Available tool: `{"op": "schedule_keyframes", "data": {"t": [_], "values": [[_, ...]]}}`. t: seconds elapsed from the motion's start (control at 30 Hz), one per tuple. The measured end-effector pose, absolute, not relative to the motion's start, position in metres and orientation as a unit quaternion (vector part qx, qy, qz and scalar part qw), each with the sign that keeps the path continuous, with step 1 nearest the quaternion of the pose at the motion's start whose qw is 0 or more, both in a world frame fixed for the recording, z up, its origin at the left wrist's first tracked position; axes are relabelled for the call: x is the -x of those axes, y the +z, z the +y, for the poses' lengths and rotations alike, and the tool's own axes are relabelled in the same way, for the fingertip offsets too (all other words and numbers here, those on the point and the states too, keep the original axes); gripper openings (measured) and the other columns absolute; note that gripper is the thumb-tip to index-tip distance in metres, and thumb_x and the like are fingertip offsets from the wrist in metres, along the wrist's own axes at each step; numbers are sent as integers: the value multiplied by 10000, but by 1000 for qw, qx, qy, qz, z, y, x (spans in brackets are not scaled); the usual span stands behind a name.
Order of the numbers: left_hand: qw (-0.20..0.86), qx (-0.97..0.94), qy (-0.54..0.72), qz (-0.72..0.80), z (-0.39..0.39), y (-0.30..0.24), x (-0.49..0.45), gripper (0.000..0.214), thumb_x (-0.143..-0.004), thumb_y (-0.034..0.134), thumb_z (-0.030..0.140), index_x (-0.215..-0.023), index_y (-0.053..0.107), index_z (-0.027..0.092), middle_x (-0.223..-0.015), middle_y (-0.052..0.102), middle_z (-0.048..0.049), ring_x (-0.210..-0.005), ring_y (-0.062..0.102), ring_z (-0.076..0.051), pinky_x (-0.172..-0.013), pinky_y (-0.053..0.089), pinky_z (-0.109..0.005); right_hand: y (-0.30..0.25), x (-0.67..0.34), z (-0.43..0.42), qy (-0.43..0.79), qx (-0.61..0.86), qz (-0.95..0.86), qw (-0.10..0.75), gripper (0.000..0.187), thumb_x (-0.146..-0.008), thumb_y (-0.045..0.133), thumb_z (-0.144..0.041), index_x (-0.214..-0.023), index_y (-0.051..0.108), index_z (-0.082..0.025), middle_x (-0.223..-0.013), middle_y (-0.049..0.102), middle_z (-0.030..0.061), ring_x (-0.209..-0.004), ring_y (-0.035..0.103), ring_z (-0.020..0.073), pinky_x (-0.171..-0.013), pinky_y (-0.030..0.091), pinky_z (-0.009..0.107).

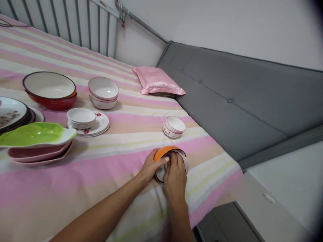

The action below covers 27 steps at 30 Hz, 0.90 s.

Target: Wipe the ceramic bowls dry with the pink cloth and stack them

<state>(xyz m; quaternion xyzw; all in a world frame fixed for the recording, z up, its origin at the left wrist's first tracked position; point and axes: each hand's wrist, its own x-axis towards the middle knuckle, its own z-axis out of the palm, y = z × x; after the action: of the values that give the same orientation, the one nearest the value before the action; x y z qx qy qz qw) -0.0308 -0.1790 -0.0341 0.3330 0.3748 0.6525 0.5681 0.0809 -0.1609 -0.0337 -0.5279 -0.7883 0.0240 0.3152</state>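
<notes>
An orange bowl with a dark rim and white inside is tilted on its side above the striped bedsheet. My left hand grips it from the left, the thumb over the rim. Inside the bowl, the fingers of my right hand press a pale cloth against the inner wall; part of the cloth hangs out at the right. Just beyond stand small white bowls with red rims, stacked together.
To the left are large red bowls, white bowls, small dishes on flowered plates, a green leaf-shaped dish over pink dishes, and plates. A pink pillow lies by the grey headboard.
</notes>
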Motion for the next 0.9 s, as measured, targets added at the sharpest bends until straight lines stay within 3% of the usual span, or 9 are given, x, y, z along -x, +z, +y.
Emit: {"op": "schedule_keyframes", "data": {"t": [0.33, 0.63, 0.9], "values": [[561, -334, 658, 374, -180, -34, 30, 448, -737, 724, 421, -1106, 643, 182, -1178, 650, -122, -1123, 567, -289, -970, 403, -382, -28, -80, -167, 104, 613, -751, 220, 443, -898, 330, -209, -1314, 476, -163, -1294, 546, 154, -1126, 554, 323, -753, 433, 390], [568, -314, 653, 391, -178, -39, 30, 427, -726, 724, 446, -1062, 660, 191, -1102, 668, -107, -1041, 595, -276, -902, 433, -369, -19, -80, -171, 198, 581, -772, 163, 375, -858, 392, -166, -1191, 566, -179, -1061, 681, 110, -978, 640, 299, -755, 432, 365], [568, -268, 673, 391, -177, -39, 30, 368, -708, 736, 424, -981, 677, 185, -979, 677, -76, -935, 601, -244, -834, 441, -331, -17, -79, -174, 347, 445, -787, 251, 401, -896, 363, -171, -1233, 580, -169, -1168, 655, 107, -1084, 602, 242, -940, 444, 375]]}}
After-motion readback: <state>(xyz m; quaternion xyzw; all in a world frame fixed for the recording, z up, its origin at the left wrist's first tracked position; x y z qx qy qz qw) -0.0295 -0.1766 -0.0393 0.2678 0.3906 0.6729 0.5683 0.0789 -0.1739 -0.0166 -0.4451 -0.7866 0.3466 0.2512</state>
